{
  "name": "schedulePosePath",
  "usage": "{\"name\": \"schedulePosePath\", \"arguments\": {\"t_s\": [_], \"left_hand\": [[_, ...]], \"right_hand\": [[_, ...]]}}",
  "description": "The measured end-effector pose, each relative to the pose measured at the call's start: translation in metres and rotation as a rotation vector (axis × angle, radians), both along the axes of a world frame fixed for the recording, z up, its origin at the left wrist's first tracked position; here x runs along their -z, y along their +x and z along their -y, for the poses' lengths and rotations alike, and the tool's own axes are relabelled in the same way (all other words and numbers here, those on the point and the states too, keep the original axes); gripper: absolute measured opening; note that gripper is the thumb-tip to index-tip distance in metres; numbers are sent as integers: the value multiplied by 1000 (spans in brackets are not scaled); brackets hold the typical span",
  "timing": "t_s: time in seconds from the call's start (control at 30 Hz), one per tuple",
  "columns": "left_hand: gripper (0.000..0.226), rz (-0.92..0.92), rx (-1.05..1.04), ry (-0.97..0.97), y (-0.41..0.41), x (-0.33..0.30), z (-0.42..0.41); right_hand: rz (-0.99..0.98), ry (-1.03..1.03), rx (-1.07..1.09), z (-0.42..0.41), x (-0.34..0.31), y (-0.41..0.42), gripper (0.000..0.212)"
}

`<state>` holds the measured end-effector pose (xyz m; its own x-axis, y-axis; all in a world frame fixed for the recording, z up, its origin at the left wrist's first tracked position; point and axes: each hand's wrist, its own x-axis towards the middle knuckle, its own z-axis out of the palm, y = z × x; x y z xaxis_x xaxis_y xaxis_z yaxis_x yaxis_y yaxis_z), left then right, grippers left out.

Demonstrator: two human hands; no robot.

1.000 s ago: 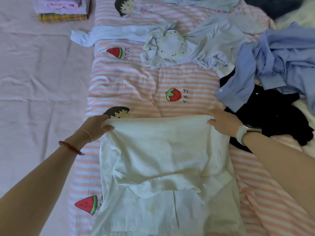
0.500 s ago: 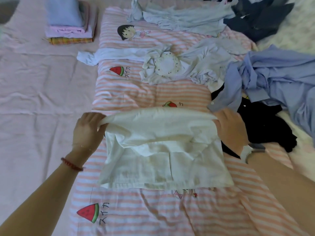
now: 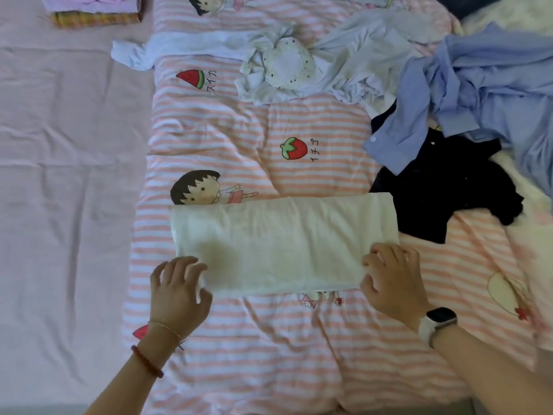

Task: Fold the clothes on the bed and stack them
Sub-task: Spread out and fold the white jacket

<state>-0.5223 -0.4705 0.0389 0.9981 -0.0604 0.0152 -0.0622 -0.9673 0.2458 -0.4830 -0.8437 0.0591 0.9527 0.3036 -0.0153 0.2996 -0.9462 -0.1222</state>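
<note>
Head view showed us partway through the job. Our white garment (image 3: 284, 244) lay folded into a long flat band across the striped quilt (image 3: 254, 339), just below the cartoon girl print. Our left hand (image 3: 179, 292) rested at its near left corner with fingers spread and loosely curved, the fingertips touching the cloth edge; our right hand (image 3: 392, 280) lay at the near right corner, fingers spread and resting on the fabric. We could not tell whether either thumb pinched anything underneath.

We judged the band needed at least one more crosswise fold before it joined the folded stack (image 3: 95, 10) at the far left, where a plaid piece sat under a lilac one. Plenty remained: a crumpled pale shirt (image 3: 344, 67), a rumpled blue button shirt (image 3: 478, 94) and a black garment (image 3: 443, 187) partly beneath it, all unfolded.

The white cloth looked soft, slightly textured and thick at its layered edges; the blue shirt seemed crisper, with a stiff buttoned cuff.
</note>
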Motion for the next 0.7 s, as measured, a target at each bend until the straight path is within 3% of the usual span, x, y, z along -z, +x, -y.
{"name": "schedulePosePath", "arguments": {"t_s": [0.1, 0.23, 0.37, 0.43, 0.57, 0.7], "left_hand": [[44, 52, -26, 24, 28, -4, 44], [57, -105, -35, 114, 68, 21, 83], [70, -312, -245, 126, 84, 53, 50], [74, -370, -244, 160, 85, 56, 34], [75, -318, -286, 11, 83, 36, 49], [59, -167, -50, 10, 59, 20, 112]], "right_hand": [[40, 24, -3, -37, 4, 22, 37], [-165, -74, 30, -69, 28, 61, 55], [-290, -184, 223, -29, 55, 75, 67], [-293, -231, 282, -5, 58, 72, 66], [-179, 147, 601, 16, 41, 53, 47], [-355, 544, 887, 19, 25, 34, 33]]}}
